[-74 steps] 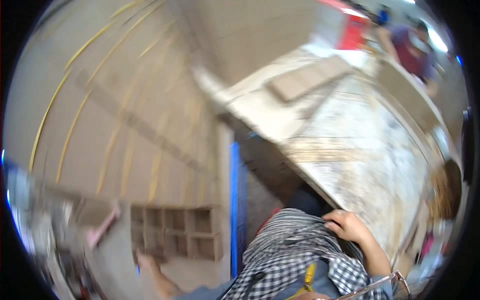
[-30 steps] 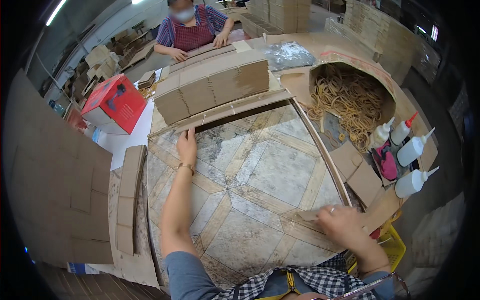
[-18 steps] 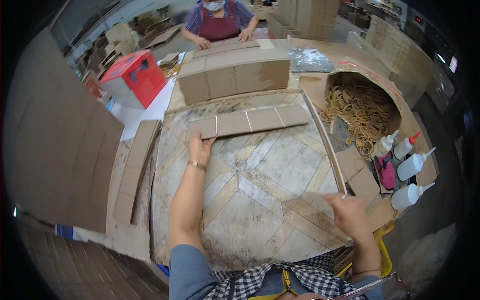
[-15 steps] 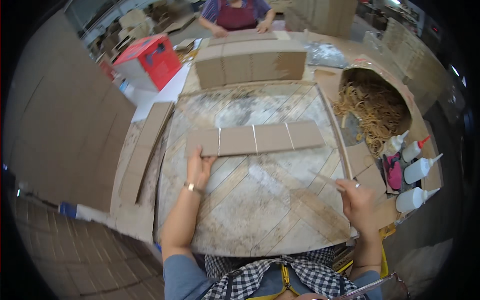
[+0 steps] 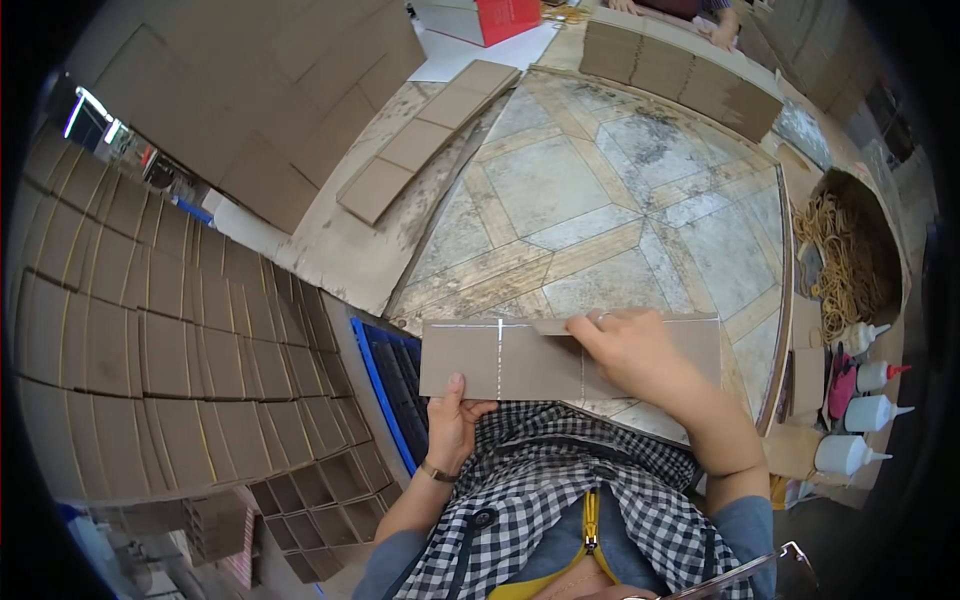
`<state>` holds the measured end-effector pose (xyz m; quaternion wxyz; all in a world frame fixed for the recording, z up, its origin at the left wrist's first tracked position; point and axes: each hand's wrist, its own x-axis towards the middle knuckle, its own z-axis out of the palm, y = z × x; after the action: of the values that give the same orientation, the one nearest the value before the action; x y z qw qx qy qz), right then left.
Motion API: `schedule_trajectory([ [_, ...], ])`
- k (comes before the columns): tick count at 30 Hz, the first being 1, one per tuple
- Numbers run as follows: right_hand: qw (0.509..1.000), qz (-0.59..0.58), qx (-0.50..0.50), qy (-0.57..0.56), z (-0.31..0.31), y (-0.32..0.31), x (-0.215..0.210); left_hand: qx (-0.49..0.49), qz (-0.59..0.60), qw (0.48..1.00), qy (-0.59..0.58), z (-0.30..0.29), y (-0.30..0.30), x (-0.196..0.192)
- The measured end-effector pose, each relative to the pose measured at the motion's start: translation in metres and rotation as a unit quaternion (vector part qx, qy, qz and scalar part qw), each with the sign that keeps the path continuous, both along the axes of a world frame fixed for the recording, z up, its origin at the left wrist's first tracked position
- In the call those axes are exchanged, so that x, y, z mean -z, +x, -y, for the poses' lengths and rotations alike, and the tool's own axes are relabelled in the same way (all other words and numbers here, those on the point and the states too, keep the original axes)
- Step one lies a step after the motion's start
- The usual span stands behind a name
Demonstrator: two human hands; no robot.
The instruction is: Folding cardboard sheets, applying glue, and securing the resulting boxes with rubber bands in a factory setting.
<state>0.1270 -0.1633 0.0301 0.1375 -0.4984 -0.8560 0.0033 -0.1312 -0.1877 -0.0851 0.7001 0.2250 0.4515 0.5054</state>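
Observation:
A long flat cardboard strip (image 5: 460, 362) lies sideways in front of me over the near edge of the tabletop. White lines cross it, and another runs along its far edge. My left hand (image 5: 458, 425) grips its near left corner, thumb on top and fingers below. Above the strip's middle, my right hand (image 5: 630, 345) pinches a small thin brown flat piece (image 5: 552, 327), whose exact kind I cannot make out. Part of the strip is hidden beneath the right hand.
Another cardboard strip (image 5: 425, 140) rests at the table's left side. Tall banded cardboard stacks (image 5: 180, 340) stand left. On the right are a box of rubber bands (image 5: 835, 250) and several squeeze bottles (image 5: 868, 413). A co-worker's hands (image 5: 722, 35) touch a cardboard stack (image 5: 670, 75) across the table.
The strip has come from mid-table toward my body with my left hand on it. My right hand has moved from the table's right side onto the strip. The view has turned left.

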Motion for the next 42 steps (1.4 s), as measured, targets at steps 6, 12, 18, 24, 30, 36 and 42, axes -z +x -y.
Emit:
schedule_trajectory([
  [6,0.998,0.067,-0.007,0.016,-0.013,-0.036,0.014,0.005,-0.006,1.0,0.029,-0.002,0.0,0.006],
  [12,0.996,0.081,-0.018,0.023,-0.003,-0.051,0.013,0.004,0.001,0.999,0.034,-0.002,0.0,0.006],
  [18,0.999,0.054,-0.01,0.003,-0.004,-0.052,0.017,-0.004,-0.053,0.997,0.062,-0.001,0.0,0.007],
  [24,0.997,0.01,0.021,-0.079,-0.042,-0.044,0.005,0.004,-0.37,0.886,0.28,-0.005,-0.001,-0.018],
  [30,0.996,0.023,0.027,-0.08,-0.045,-0.041,0.002,0.104,-0.469,0.794,0.373,-0.011,0.011,-0.05],
  [36,0.998,-0.035,0.031,-0.042,-0.041,-0.041,0.008,0.126,-0.46,0.743,0.47,-0.019,0.02,-0.078],
  [42,0.993,-0.045,0.037,-0.102,-0.042,-0.041,0.001,0.154,-0.471,0.714,0.495,-0.024,0.01,-0.086],
])
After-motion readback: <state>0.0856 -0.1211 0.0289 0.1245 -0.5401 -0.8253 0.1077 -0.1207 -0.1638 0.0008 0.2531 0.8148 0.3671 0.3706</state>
